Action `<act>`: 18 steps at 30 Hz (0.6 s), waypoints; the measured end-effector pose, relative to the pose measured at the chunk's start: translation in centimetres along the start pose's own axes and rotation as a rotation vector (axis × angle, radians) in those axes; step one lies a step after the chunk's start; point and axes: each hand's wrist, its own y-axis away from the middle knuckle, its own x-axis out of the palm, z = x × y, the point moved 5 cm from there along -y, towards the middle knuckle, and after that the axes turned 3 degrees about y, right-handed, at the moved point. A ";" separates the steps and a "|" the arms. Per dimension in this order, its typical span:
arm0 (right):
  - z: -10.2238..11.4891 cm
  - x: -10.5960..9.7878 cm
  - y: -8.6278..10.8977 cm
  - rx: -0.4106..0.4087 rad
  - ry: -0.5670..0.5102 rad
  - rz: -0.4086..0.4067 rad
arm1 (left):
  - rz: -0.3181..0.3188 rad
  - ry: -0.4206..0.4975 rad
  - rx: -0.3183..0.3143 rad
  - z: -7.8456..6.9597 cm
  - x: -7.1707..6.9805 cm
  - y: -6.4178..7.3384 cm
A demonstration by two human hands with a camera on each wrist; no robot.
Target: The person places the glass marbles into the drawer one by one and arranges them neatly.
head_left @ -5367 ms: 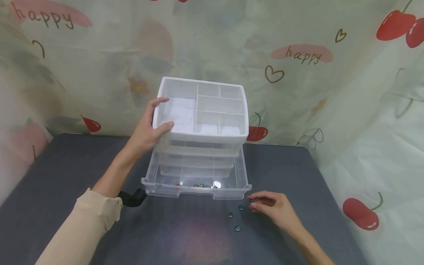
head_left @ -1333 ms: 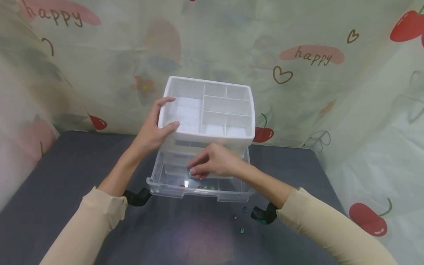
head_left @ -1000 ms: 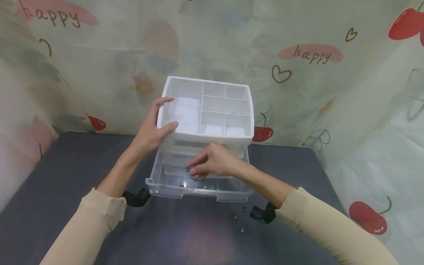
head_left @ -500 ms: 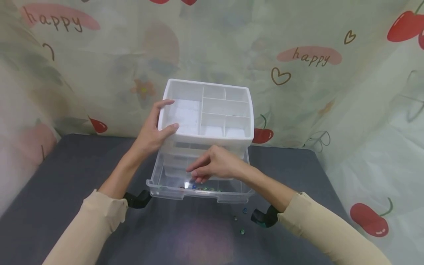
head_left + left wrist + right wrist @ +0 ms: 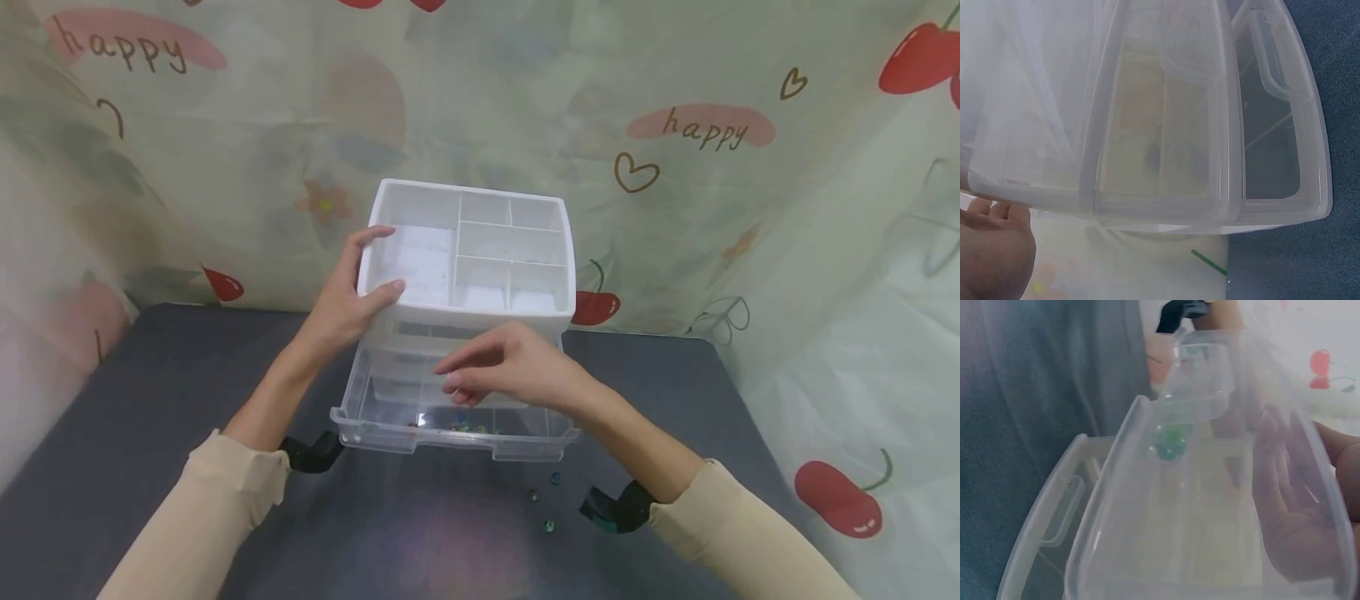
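My left hand grips the left wall of a white drawer organizer, thumb inside its divided top tray. The organizer's clear bottom drawer is pulled out toward me. Several small glass marbles lie along the front of it. Over this drawer hovers my right hand, thumb and forefinger apart with nothing between them. Through clear plastic, the right wrist view shows the right hand and a greenish marble. In the left wrist view the left hand is at the organizer's side.
On the dark table, in front of the drawer's right corner, lie a blue marble, a dark marble and a green marble. A patterned cloth hangs behind the table.
Earlier my right hand pinched a marble at the table, then carried it over the drawer. It has let the marble drop in and shifted slightly right. The left hand keeps its grip.
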 end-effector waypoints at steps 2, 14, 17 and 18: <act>0.1 -0.3 0.6 -0.002 -0.025 -0.031 | 0.000 0.004 0.002 0.0 0.0 0.0; -0.8 -2.5 4.4 0.010 -0.072 -0.214 | -0.001 0.054 0.004 0.0 0.2 -0.2; -1.1 -3.0 5.2 -0.006 -0.080 -0.246 | -0.006 0.053 0.000 0.0 0.2 -0.1; -1.2 -3.1 5.4 -0.009 -0.088 -0.257 | -0.009 0.054 -0.001 0.0 0.2 -0.1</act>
